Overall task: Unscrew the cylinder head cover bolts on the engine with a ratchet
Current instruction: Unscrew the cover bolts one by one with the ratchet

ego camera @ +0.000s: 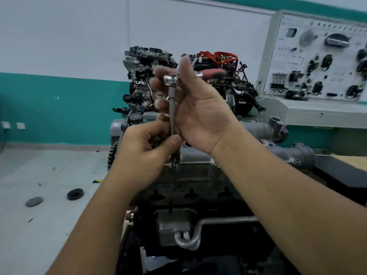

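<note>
A ratchet stands upright over the engine (198, 171): chrome head (170, 80) on top, a long extension bar (172, 112) running down, and a red handle (212, 72) sticking out to the right, blurred. My right hand (200, 112) is wrapped around the ratchet head and upper bar, palm toward me. My left hand (147, 153) pinches the bar's lower end, where the socket (174, 162) meets a bolt on the grey cylinder head cover (196, 157). The bolt itself is mostly hidden by the socket and my fingers.
Two other engines (147, 76) (234, 84) stand behind on stands. A white training panel (317, 62) with mounted parts fills the right. Round black parts (75, 194) and a grey disc (34, 201) lie on the floor at left. A dark bench edge (341, 171) is at right.
</note>
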Demonstrator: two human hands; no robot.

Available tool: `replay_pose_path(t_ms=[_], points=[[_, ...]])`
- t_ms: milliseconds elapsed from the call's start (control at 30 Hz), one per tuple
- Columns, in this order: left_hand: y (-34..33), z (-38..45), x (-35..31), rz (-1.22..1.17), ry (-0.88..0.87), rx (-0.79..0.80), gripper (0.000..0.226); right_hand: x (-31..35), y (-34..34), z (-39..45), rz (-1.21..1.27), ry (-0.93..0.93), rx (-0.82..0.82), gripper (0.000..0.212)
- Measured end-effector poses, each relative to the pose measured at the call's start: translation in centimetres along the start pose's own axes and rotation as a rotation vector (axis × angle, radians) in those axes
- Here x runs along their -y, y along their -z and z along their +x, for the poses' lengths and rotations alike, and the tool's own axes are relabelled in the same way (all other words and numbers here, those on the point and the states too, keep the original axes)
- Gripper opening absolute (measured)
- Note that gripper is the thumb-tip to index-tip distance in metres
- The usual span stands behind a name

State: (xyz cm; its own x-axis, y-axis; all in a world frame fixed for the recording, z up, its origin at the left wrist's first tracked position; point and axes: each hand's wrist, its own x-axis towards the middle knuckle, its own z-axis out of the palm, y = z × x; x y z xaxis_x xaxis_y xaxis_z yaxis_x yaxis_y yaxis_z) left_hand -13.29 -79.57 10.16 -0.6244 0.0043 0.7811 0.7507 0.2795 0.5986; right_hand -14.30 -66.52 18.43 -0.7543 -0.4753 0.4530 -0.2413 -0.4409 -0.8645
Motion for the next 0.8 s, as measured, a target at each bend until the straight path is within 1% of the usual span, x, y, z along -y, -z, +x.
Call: replay_pose_path(t_ms=[67,100,133,200,233,300,433,500,567,633,667,700,733,800], points=[[-0.4,-0.2,0.2,-0.063,-0.019,-0.039,0.012,-0.2,-0.3,0.0,-0.099,0.15,-0.016,0.01],[-1.0,-0.4,0.1,-0.094,-0.04,-0.091,0.011,-0.3,-0.5,0.0,-0.141,0.207,-0.019,0.004],[-1.7,-0.7,-0.1,-0.122,-0.062,-0.147,0.01,-0.5,-0.7,0.1,-0.156,0.229,-0.013,0.005],[-2.9,-1.0,-0.3,-0.154,-0.092,-0.243,0.013,-0.7,-1.2,0.0,-0.128,0.152,-0.003,0.014],[-3.2,-1.1,-0.2,-0.162,-0.099,-0.267,0.015,-0.8,-1.4,-0.1,-0.126,0.097,-0.012,0.021],[-3.3,-1.0,0.2,-0.169,-0.111,-0.271,0.016,-0.9,-1.2,-0.2,-0.118,0.033,0.0,0.021],[-3.2,-0.9,0.4,-0.19,-0.119,-0.259,0.015,-1.0,-1.0,-0.3,-0.084,0.052,0.009,0.021],[-3.3,-0.9,0.6,-0.193,-0.106,-0.266,0.015,-1.3,-1.1,-0.5,-0.088,0.087,0.007,0.025],[-3.4,-0.9,0.7,-0.209,-0.099,-0.265,0.018,-1.5,-1.0,-0.5,-0.079,0.099,-0.01,0.038],[-3.4,-0.9,0.8,-0.208,-0.102,-0.261,0.021,-1.5,-0.9,-0.4,-0.013,0.075,-0.034,0.051],[-3.5,-0.8,0.8,-0.187,-0.107,-0.259,0.021,-1.4,-0.8,-0.4,0.029,0.059,-0.045,0.056],[-3.6,-0.8,0.7,-0.165,-0.108,-0.257,0.021,-1.4,-0.7,-0.4,0.059,0.052,-0.049,0.055],[-3.7,-0.8,0.7,-0.152,-0.106,-0.259,0.022,-1.5,-0.7,-0.5,0.074,0.069,-0.041,0.046],[-3.7,-1.0,0.6,-0.142,-0.101,-0.266,0.025,-1.9,-0.4,-0.8,0.091,0.149,-0.006,0.014]])
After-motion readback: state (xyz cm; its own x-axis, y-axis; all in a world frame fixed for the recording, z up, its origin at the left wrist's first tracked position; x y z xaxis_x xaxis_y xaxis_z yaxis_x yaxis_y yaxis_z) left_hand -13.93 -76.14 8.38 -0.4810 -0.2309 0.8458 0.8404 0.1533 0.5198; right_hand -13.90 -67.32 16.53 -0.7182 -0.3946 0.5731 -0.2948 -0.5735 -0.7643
